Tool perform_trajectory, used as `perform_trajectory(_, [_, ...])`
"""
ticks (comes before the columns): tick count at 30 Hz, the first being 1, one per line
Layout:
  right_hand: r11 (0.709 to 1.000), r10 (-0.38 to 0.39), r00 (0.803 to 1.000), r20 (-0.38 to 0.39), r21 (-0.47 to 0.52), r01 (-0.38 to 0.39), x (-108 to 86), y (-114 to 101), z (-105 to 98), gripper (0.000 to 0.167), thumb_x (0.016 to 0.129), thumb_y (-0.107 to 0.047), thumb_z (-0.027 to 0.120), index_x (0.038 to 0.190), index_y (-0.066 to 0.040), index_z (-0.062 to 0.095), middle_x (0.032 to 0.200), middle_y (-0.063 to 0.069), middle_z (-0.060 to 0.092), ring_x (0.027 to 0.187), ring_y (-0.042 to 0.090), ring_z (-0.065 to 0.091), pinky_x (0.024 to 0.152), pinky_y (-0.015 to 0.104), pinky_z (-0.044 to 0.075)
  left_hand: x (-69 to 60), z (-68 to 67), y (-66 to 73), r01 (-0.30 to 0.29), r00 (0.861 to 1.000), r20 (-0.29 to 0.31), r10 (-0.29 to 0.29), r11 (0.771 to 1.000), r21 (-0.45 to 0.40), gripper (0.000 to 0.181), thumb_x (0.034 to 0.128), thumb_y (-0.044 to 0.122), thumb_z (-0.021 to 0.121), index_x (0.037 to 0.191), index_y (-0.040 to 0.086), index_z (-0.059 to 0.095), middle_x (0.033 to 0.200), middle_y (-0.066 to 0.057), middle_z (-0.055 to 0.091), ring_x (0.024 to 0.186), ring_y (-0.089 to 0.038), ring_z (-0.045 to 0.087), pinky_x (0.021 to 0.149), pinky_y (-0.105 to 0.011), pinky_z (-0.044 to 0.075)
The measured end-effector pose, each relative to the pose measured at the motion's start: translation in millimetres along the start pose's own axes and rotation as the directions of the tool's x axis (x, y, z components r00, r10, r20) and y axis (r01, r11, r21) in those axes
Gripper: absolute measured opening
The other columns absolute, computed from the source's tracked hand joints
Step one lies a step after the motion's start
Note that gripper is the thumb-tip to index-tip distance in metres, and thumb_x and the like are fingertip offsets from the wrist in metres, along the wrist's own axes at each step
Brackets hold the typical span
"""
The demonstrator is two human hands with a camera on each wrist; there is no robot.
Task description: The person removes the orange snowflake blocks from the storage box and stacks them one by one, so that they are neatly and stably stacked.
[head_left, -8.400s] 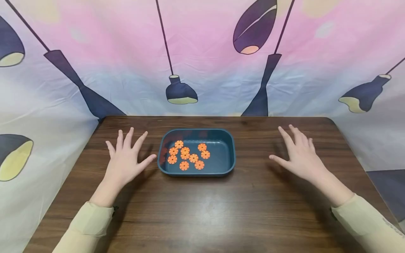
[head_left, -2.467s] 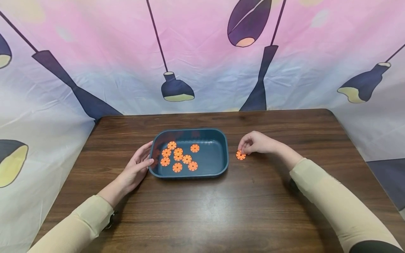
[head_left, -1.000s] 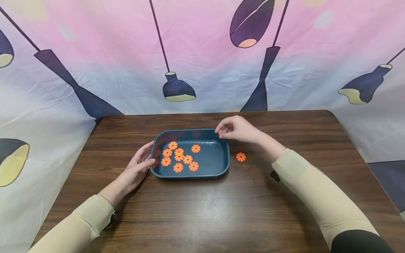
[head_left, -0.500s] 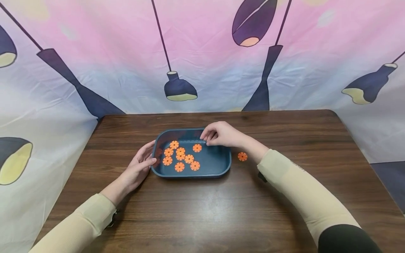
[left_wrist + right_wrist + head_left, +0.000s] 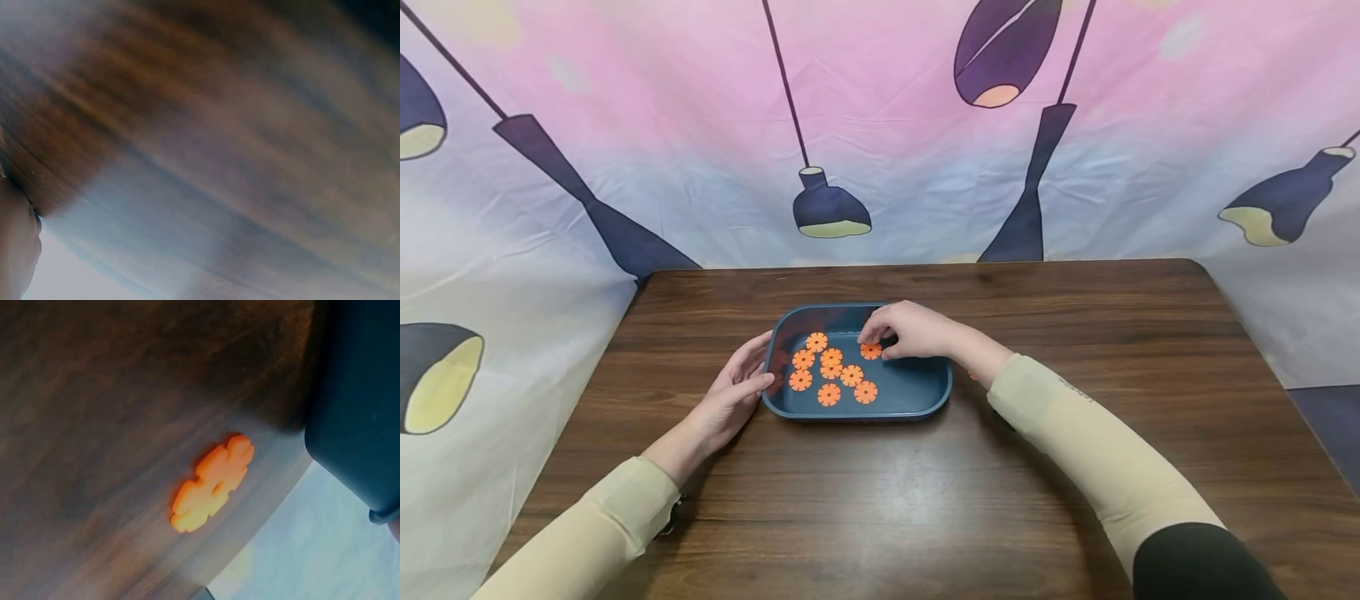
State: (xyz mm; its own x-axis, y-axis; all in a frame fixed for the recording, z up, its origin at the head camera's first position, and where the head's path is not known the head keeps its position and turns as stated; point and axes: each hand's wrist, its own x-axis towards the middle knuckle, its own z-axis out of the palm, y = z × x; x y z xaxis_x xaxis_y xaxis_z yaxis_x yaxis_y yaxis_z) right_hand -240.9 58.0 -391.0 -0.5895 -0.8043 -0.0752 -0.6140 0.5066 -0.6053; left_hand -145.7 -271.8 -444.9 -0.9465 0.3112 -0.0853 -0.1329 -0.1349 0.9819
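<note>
Lamp-patterned cloth [image 5: 917, 167] behind brown table [image 5: 850, 483]

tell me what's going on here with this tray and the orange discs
A person's left hand holds the left end of a dark blue tray on a wooden table. The right hand is inside it, thumb and fingertips around an orange disc; whether they grip it yet is unclear. More orange discs lie toward the tray's left side, and a loose disc lies outside on the table.
</note>
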Motion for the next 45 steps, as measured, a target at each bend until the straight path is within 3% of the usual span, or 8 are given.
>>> perform_trajectory(7, [0.999, -0.003, 1.000, 0.024, -0.037, 0.004, 7.6, 3, 3, 0.041, 0.097, -0.002, 0.076, 0.137, -0.007, 0.071, 0.136, 0.009, 0.072, 0.126, 0.023, 0.069, 0.112, 0.035, 0.054, -0.1, 0.4, 0.7, 0.007, 1.000, -0.006, -0.007, 1.000, 0.012, 0.059, 0.1080, -0.002, 0.049, 0.161, 0.021, 0.037, 0.154, 0.007, 0.049, 0.140, -0.005, 0.050, 0.108, -0.018, 0.050])
perform_trajectory(22, [1.000, -0.005, 0.996, 0.094, -0.018, 0.007, 12.6, 5, 6, 0.048, 0.097, 0.002, 0.073, 0.144, -0.006, 0.066, 0.145, 0.011, 0.067, 0.134, 0.025, 0.064, 0.117, 0.037, 0.050, -0.6, 1.6, 3.2, 0.008, 1.000, 0.002, -0.008, 1.000, 0.018, 0.060, 0.1087, -0.002, 0.048, 0.164, 0.017, 0.033, 0.153, 0.008, 0.052, 0.140, -0.004, 0.052, 0.108, -0.018, 0.050])
perform_trajectory(31, [0.997, -0.023, 0.996, 0.084, -0.067, 0.029, 13.3, 2, 10, 0.043, 0.097, 0.001, 0.074, 0.139, -0.007, 0.070, 0.136, 0.011, 0.069, 0.125, 0.023, 0.066, 0.111, 0.035, 0.054, 0.1, 1.6, 3.3, 0.042, 0.999, -0.018, -0.041, 0.998, 0.055, 0.062, 0.1090, 0.001, 0.049, 0.165, 0.019, 0.032, 0.159, 0.006, 0.043, 0.146, -0.005, 0.042, 0.110, -0.016, 0.047])
perform_trajectory(45, [0.993, -0.050, 0.994, 0.096, -0.102, 0.060, 13.0, 0, 10, 0.035, 0.094, 0.003, 0.076, 0.127, -0.008, 0.075, 0.126, 0.008, 0.072, 0.115, 0.021, 0.068, 0.104, 0.032, 0.057, 0.3, 1.8, 2.4, 0.039, 0.999, -0.026, -0.038, 0.998, 0.056, 0.061, 0.1087, 0.001, 0.050, 0.164, 0.020, 0.033, 0.159, 0.006, 0.042, 0.145, -0.004, 0.043, 0.110, -0.016, 0.047])
